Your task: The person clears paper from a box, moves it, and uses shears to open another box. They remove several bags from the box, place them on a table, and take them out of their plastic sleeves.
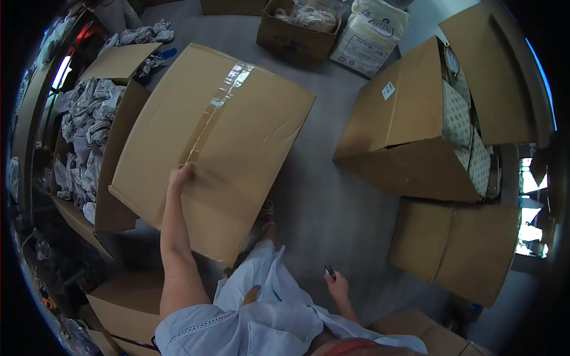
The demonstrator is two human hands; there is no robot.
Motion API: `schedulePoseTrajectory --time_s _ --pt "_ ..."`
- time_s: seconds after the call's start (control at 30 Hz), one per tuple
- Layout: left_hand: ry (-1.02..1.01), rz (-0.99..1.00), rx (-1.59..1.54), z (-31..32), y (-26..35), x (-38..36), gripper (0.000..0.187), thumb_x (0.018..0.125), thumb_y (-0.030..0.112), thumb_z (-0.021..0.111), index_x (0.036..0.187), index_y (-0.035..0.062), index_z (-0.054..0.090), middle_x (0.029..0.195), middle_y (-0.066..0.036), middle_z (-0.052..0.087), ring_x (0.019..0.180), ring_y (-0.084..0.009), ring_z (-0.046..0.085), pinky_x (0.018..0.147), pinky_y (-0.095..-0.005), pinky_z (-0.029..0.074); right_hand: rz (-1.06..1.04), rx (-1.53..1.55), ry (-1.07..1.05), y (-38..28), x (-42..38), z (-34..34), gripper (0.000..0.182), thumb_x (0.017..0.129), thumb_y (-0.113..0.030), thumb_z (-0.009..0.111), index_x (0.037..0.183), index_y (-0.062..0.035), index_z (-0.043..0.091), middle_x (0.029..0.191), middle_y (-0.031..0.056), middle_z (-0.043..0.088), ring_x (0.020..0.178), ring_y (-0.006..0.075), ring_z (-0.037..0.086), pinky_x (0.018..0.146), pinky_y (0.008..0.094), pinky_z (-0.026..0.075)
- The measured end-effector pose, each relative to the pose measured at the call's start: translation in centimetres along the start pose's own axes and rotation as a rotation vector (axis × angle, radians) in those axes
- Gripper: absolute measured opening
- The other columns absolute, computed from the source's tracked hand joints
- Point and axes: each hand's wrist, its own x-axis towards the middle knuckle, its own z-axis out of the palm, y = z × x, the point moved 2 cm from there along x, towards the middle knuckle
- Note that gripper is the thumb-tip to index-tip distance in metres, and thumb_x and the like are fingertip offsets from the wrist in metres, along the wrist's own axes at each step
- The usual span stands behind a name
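A large closed cardboard box [261,136] stands in front of me, turned at an angle. Shiny packing tape [236,77] runs along its middle seam, with a slit-like gap lower down. My left hand [181,174] has its fingers curled in at that seam, gripping the box there; the fingertips are hidden. Low over the floor on the right, my right hand [338,285] is closed round a small dark hand tool [329,272], whose tip points away from me. Its exact kind I cannot tell.
An open carton [122,160] full of crumpled paper [89,127] stands at left. On the right is another open box [386,124] with patterned packages [457,121] inside. A smaller carton [294,41] and a white printed sack [371,35] stand at the back on grey floor [320,207].
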Motion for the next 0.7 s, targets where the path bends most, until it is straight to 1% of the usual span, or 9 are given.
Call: schedulePoseTrajectory --time_s 0.07,0.2,0.27,0.33,0.37,0.47,0.57,0.63,0.7 --pt "0.175 0.067 0.090 2.9 3.6 1.2 0.035 0.071 0.034 0.061 0.084 0.0011 0.063 0.068 -0.003 0.060 0.064 -0.0114 0.056 0.061 -0.0258 0.045 -0.046 -0.015 0.019 -1.7 3.6 -3.2 0.038 0.077 -0.038 0.056 0.091 -0.0031 0.055 0.080 0.0149 0.060 0.080 0.0340 0.057 0.068 0.0414 0.043" --pt "0.139 0.047 0.092 7.2 11.6 3.6 0.033 0.072 0.033 0.061 0.085 0.0027 0.063 0.070 -0.003 0.061 0.064 -0.0112 0.056 0.061 -0.0260 0.045 -0.083 -0.001 -0.044 -5.2 8.4 -8.7 0.038 0.077 -0.037 0.057 0.091 -0.0027 0.055 0.079 0.0150 0.060 0.077 0.0333 0.058 0.066 0.0398 0.044" --pt "0.063 0.081 0.131 9.1 14.1 6.2 0.039 0.070 0.037 0.060 0.086 0.0016 0.063 0.074 -0.007 0.062 0.067 -0.0146 0.058 0.065 -0.0280 0.046 -0.105 -0.025 -0.065 -6.7 11.5 -10.6 0.038 0.077 -0.037 0.057 0.091 -0.0022 0.055 0.078 0.0151 0.060 0.076 0.0330 0.058 0.065 0.0394 0.044" --pt "0.102 0.109 0.203 11.1 16.8 8.3 0.043 0.069 0.040 0.060 0.086 0.0010 0.062 0.075 -0.009 0.062 0.069 -0.0167 0.059 0.067 -0.0292 0.046 -0.185 -0.017 0.019 -8.0 14.7 -12.3 0.036 0.076 -0.036 0.058 0.087 -0.0019 0.054 0.074 0.0153 0.059 0.072 0.0326 0.058 0.062 0.0392 0.043" --pt "0.128 0.142 0.291 12.3 18.3 9.4 0.047 0.067 0.043 0.061 0.087 0.0005 0.062 0.076 -0.011 0.062 0.071 -0.0189 0.060 0.068 -0.0303 0.046 -0.197 -0.029 0.016 -9.0 16.4 -13.6 0.036 0.076 -0.036 0.058 0.087 -0.0019 0.054 0.074 0.0153 0.059 0.072 0.0326 0.058 0.062 0.0392 0.043" --pt "0.171 0.168 0.285 16.1 23.2 13.0 0.052 0.064 0.048 0.061 0.088 0.0013 0.062 0.078 -0.012 0.062 0.074 -0.0214 0.060 0.071 -0.0313 0.045 -0.199 -0.077 -0.025 -13.9 22.2 -17.9 0.035 0.076 -0.035 0.058 0.089 -0.0022 0.054 0.072 0.0153 0.059 0.068 0.0317 0.058 0.061 0.0392 0.043" --pt "0.145 0.128 0.265 19.5 29.7 14.1 0.047 0.063 0.047 0.064 0.082 0.0043 0.062 0.078 -0.010 0.062 0.075 -0.0206 0.059 0.070 -0.0314 0.045 -0.215 -0.120 -0.082 -18.9 30.0 -21.5 0.036 0.076 -0.034 0.059 0.093 -0.0035 0.055 0.071 0.0152 0.058 0.066 0.0322 0.057 0.060 0.0396 0.043" --pt "0.196 0.050 0.268 20.9 32.0 14.5 0.045 0.062 0.047 0.065 0.079 0.0055 0.061 0.078 -0.009 0.062 0.075 -0.0202 0.059 0.070 -0.0317 0.045 -0.428 -0.133 -0.043 -23.2 35.9 -23.9 0.034 0.077 -0.031 0.059 0.096 -0.0045 0.055 0.066 0.0119 0.056 0.060 0.0271 0.055 0.056 0.0362 0.042" --pt "0.235 -0.034 0.283 21.6 32.4 15.1 0.042 0.062 0.046 0.066 0.076 0.0067 0.060 0.078 -0.008 0.062 0.075 -0.0197 0.059 0.070 -0.0319 0.044 -0.520 0.020 -0.167 -27.7 41.5 -26.3 0.031 0.077 -0.029 0.060 0.096 -0.0048 0.055 0.061 0.0070 0.051 0.054 0.0192 0.050 0.053 0.0313 0.041"
